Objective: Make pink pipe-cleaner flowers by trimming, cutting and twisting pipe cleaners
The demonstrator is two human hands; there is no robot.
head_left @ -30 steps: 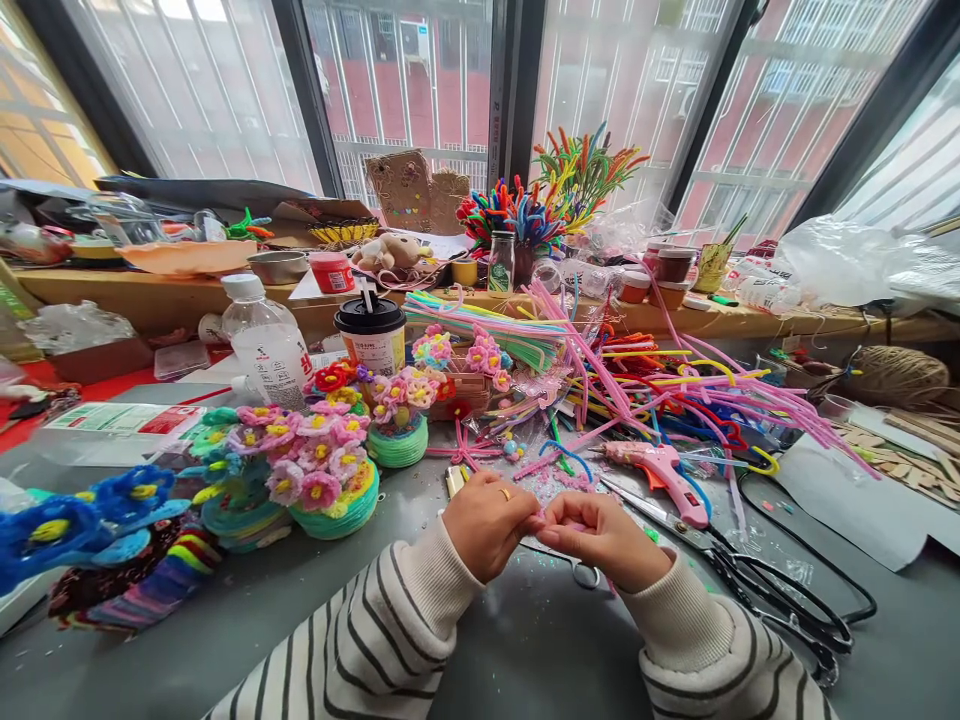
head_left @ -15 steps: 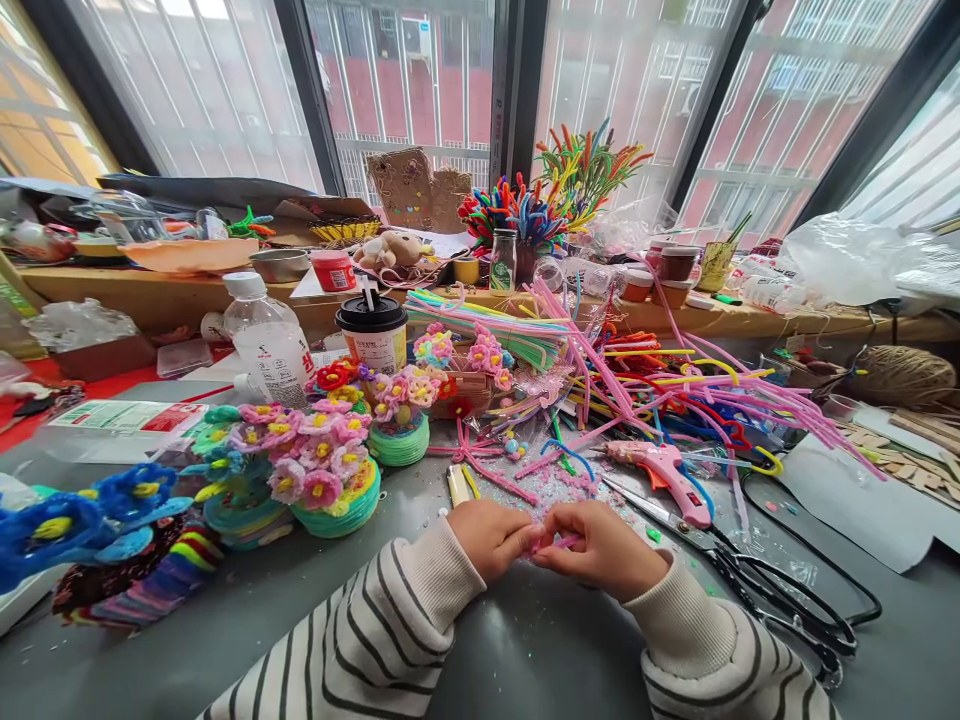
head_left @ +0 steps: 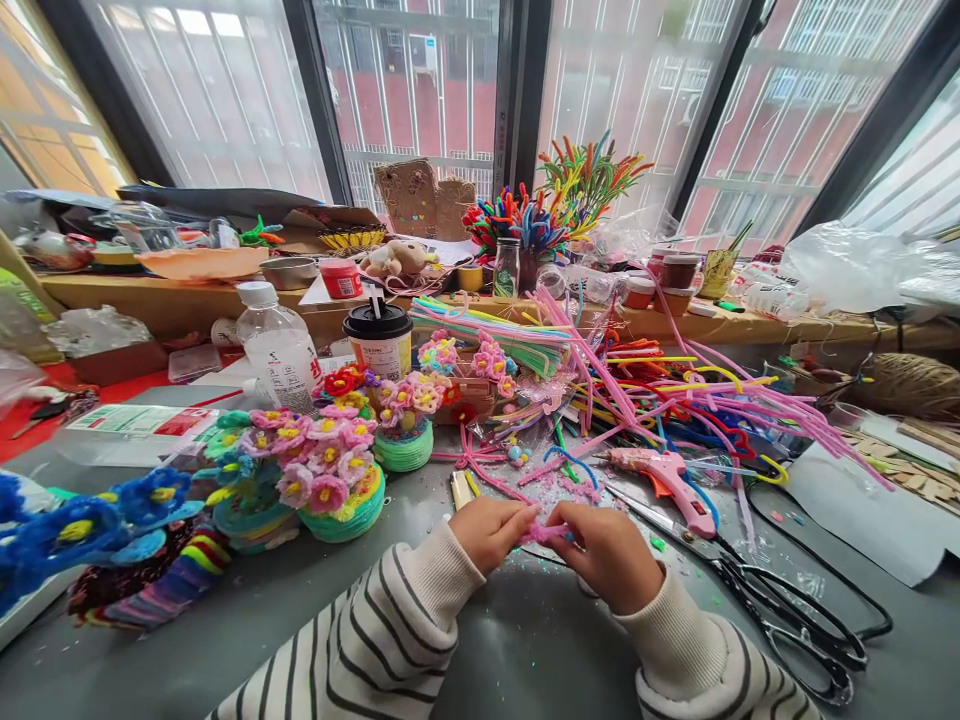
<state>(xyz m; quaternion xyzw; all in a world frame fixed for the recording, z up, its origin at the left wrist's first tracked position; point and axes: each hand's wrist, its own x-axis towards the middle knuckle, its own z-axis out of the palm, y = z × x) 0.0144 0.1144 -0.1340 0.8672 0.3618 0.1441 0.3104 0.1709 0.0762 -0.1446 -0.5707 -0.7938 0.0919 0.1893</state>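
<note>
Between my two hands, low over the grey table, is a pink pipe cleaner [head_left: 546, 534], bent into a small bundle. My left hand [head_left: 491, 534] pinches its left end between thumb and fingers. The fingers of my right hand [head_left: 611, 555] are closed on its right side. Just beyond them lie more pink pipe cleaners [head_left: 487, 470] joined in a star-like shape, and a blue pipe cleaner [head_left: 574, 462]. Right of my right hand rest a pink glue gun [head_left: 667, 478] and large black-handled scissors [head_left: 780, 610]. The fingertips partly hide the bundle's exact shape.
Pots of fuzzy flowers [head_left: 326, 465] stand at the left, in front of a plastic bottle [head_left: 277, 345] and a lidded cup [head_left: 377, 340]. A heap of loose pipe cleaners [head_left: 675, 390] spreads at the back right. Behind runs a cluttered wooden ledge [head_left: 450, 312] below the windows.
My hands have drawn slightly apart, and more of the pink pipe cleaner shows between them. My right hand has turned, its fingers pointing more upward. The view has shifted slightly.
</note>
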